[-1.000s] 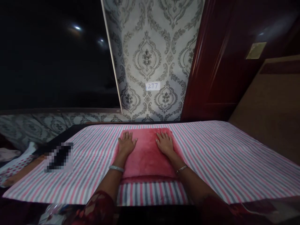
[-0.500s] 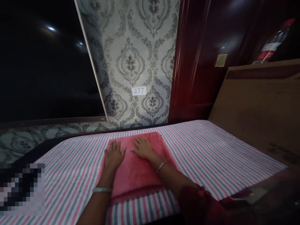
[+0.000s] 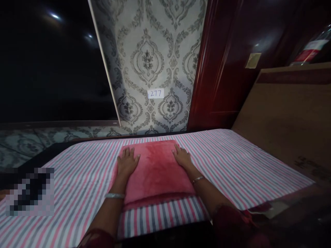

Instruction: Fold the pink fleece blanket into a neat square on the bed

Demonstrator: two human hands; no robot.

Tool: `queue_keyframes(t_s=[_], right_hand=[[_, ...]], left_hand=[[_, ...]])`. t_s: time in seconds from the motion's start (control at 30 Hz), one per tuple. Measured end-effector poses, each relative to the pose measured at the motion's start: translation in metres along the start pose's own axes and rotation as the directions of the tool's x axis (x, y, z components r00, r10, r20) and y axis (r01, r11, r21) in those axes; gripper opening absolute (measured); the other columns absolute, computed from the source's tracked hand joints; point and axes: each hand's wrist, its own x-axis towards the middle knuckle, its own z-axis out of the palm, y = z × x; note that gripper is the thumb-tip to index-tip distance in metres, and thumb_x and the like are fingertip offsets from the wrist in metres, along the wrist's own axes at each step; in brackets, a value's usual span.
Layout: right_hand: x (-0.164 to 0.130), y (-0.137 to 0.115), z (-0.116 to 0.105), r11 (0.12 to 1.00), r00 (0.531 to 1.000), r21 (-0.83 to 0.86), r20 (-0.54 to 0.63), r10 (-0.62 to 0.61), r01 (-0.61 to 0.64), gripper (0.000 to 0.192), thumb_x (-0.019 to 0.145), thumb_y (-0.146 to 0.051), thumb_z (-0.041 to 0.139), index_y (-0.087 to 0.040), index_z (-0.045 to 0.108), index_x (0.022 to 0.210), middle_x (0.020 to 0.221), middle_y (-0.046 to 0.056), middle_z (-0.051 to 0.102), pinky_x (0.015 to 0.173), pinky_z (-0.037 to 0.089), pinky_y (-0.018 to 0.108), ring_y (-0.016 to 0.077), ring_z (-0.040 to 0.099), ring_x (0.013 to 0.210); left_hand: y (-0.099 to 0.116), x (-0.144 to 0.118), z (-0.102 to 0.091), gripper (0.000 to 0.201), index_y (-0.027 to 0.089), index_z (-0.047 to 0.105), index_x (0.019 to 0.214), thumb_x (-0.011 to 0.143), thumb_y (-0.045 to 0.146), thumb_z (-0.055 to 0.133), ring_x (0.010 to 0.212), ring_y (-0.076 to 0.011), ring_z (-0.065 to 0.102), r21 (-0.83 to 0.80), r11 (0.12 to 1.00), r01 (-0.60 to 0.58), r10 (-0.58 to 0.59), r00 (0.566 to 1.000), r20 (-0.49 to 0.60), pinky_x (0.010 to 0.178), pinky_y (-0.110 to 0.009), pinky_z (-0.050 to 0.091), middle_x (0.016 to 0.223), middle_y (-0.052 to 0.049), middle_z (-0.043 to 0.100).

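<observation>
Two hands lay flat on a folded pink towel (image 3: 155,168) spread on a striped sheet (image 3: 232,165).

The towel, a plush, deep pink rectangle with a soft nap, sat near the middle of the pink, grey and white striped sheet, its near edge showing a second folded layer just below the top one. The left hand (image 3: 126,162) rested palm down on the towel's left edge, fingers spread and gripping nothing; the right hand (image 3: 182,156) lay the same way on the right edge, fingers apart. A pale bangle (image 3: 114,195) circled the left wrist and a thin bracelet (image 3: 198,179) the right. Behind the sheet rose patterned grey wallpaper (image 3: 147,62) bearing a small label (image 3: 155,93) marked 277, with a dark red wooden panel (image 3: 219,69) to its right.
</observation>
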Motion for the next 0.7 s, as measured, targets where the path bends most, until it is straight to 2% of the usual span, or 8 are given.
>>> queue_keyframes(t_s=[0.13, 0.2, 0.27, 0.33, 0.4, 0.47, 0.53, 0.7], right_hand=[[-0.011, -0.01, -0.017, 1.0, 1.0, -0.001, -0.019, -0.018, 0.018, 0.059, 0.102, -0.045, 0.03, -0.024, 0.028, 0.158, 0.163, 0.017, 0.027, 0.112, 0.026, 0.056, 0.032, 0.027, 0.148], [-0.027, -0.017, -0.02, 0.993, 0.99, -0.02, -0.079, -0.119, 0.118, 0.058, 0.102, -0.041, 0.032, -0.02, 0.033, 0.156, 0.164, 0.016, 0.023, 0.115, 0.022, 0.053, 0.0312, 0.021, 0.15], [-0.048, -0.024, -0.016, 0.968, 0.96, -0.042, -0.123, -0.25, 0.247, 0.055, 0.102, -0.037, 0.033, -0.017, 0.039, 0.153, 0.162, 0.016, 0.03, 0.116, 0.021, 0.05, 0.0295, 0.023, 0.15], [-0.07, -0.028, -0.006, 0.943, 0.934, -0.058, -0.127, -0.333, 0.329, 0.052, 0.102, -0.034, 0.033, -0.019, 0.043, 0.15, 0.16, 0.014, 0.035, 0.117, 0.021, 0.049, 0.0293, 0.027, 0.148], [-0.088, -0.028, 0.006, 0.932, 0.924, -0.07, -0.12, -0.363, 0.357, 0.051, 0.102, -0.033, 0.033, -0.021, 0.044, 0.15, 0.16, 0.012, 0.036, 0.118, 0.019, 0.05, 0.0295, 0.028, 0.148], [-0.099, -0.026, 0.016, 0.93, 0.924, -0.078, -0.117, -0.365, 0.358, 0.051, 0.102, -0.032, 0.034, -0.023, 0.043, 0.151, 0.161, 0.01, 0.034, 0.119, 0.016, 0.051, 0.0295, 0.027, 0.148], [-0.102, -0.023, 0.021, 0.93, 0.923, -0.08, -0.118, -0.366, 0.359, 0.051, 0.102, -0.033, 0.034, -0.023, 0.042, 0.152, 0.161, 0.009, 0.034, 0.119, 0.015, 0.051, 0.0291, 0.026, 0.149], [-0.099, -0.021, 0.021, 0.929, 0.922, -0.076, -0.114, -0.369, 0.362, 0.052, 0.102, -0.034, 0.035, -0.023, 0.041, 0.152, 0.162, 0.009, 0.033, 0.12, 0.014, 0.05, 0.0289, 0.024, 0.15]], left_hand=[[0.0, 0.003, -0.017, 0.064, 0.014, 0.033, 0.154, 0.1, 0.047, 0.027, 0.152, -0.0304, 0.021, -0.039, 0.999, 0.018, -0.012, 0.991, 0.13, 0.115, -0.06, 0.027, 0.164, -0.018, 0.024], [0.009, -0.006, -0.028, 0.062, 0.013, 0.037, 0.152, 0.1, 0.046, 0.028, 0.152, -0.032, 0.021, -0.031, 1.0, -0.005, 0.009, 0.989, 0.149, 0.116, -0.062, 0.023, 0.163, -0.02, 0.026], [0.027, -0.024, -0.035, 0.059, 0.014, 0.043, 0.149, 0.1, 0.044, 0.031, 0.151, -0.0331, 0.022, -0.022, 0.994, -0.105, 0.106, 0.99, 0.089, 0.117, -0.063, 0.019, 0.162, -0.02, 0.03], [0.049, -0.05, -0.032, 0.056, 0.019, 0.043, 0.15, 0.1, 0.042, 0.035, 0.151, -0.0312, 0.024, -0.042, 0.96, -0.278, 0.278, 0.96, 0.01, 0.12, -0.06, 0.015, 0.162, -0.015, 0.032], [0.068, -0.076, -0.021, 0.055, 0.024, 0.041, 0.151, 0.099, 0.043, 0.038, 0.15, -0.0295, 0.026, -0.075, 0.911, -0.406, 0.408, 0.913, 0.016, 0.121, -0.059, 0.015, 0.162, -0.01, 0.034], [0.078, -0.094, -0.008, 0.055, 0.026, 0.04, 0.152, 0.1, 0.043, 0.036, 0.151, -0.0284, 0.025, -0.098, 0.9, -0.426, 0.431, 0.902, 0.039, 0.121, -0.058, 0.015, 0.162, -0.009, 0.033], [0.08, -0.103, 0.002, 0.055, 0.025, 0.038, 0.153, 0.101, 0.042, 0.034, 0.151, -0.0276, 0.024, -0.106, 0.907, -0.409, 0.415, 0.908, 0.051, 0.122, -0.057, 0.014, 0.163, -0.009, 0.031], [0.064, -0.105, 0.0, 0.059, 0.022, 0.037, 0.154, 0.1, 0.046, 0.036, 0.151, -0.029, 0.024, -0.055, 0.92, -0.387, 0.391, 0.918, 0.069, 0.122, -0.057, 0.014, 0.163, -0.012, 0.03]])
